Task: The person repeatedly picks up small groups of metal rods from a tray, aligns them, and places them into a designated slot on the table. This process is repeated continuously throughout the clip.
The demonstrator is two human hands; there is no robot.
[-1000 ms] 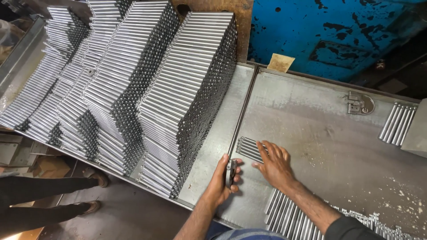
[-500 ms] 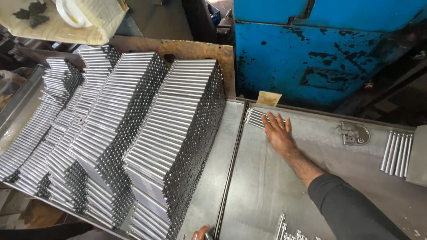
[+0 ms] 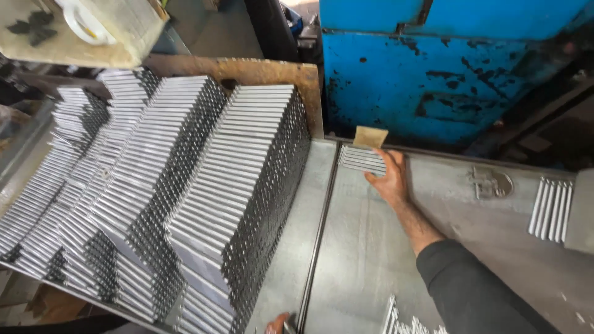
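The right hand (image 3: 391, 177) has slid its small row of metal rods (image 3: 361, 159) up against the table's (image 3: 371, 260) far edge, fingers flat to keep them aligned (not gripping), while the left hand (image 3: 276, 323) barely shows, grip unclear.

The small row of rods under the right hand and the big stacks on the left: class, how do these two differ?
The small row is a single flat layer on the steel table; the big stacks are piled many layers deep and lean. The row holds few rods, the stacks very many. The right hand touches the row; no hand touches the stacks. Both are silvery metal rods laid side by side.
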